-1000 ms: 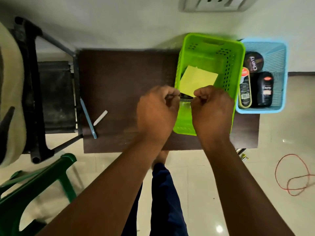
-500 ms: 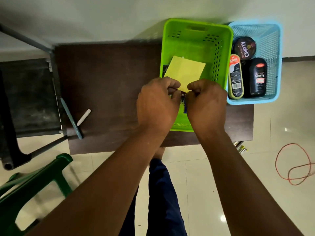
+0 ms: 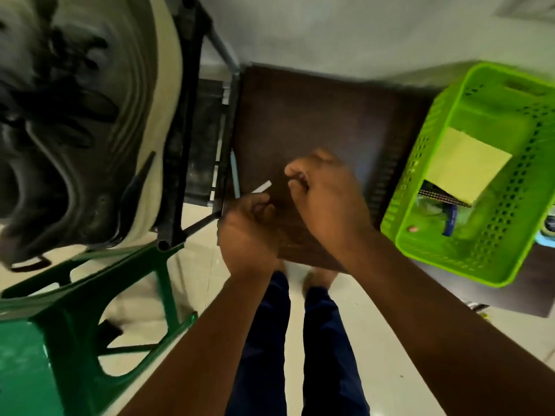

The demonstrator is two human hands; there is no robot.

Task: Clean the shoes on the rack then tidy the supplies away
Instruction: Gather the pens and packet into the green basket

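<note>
Both hands are over the dark desk (image 3: 315, 115), near its left edge. The left hand (image 3: 249, 232) sits at about 7 o'clock from the right hand (image 3: 327, 202); its fingers are curled over the lower end of a small white stick (image 3: 263, 186), but the blur hides whether they actually pinch it. The right hand is clenched with curled fingers, and I cannot tell if anything is inside it. A thin blue stick (image 3: 235, 172) lies along the desk's left edge, just beside the white one. At 3 o'clock stands the green basket (image 3: 435, 253), holding a folded yellow cloth (image 3: 465, 163) and a dark blue object (image 3: 449, 219). At 9 o'clock a large blurred shoe (image 3: 75, 130) rests on a black rack (image 3: 177, 139), with a green plastic chair (image 3: 54, 325) at 7 o'clock
</note>
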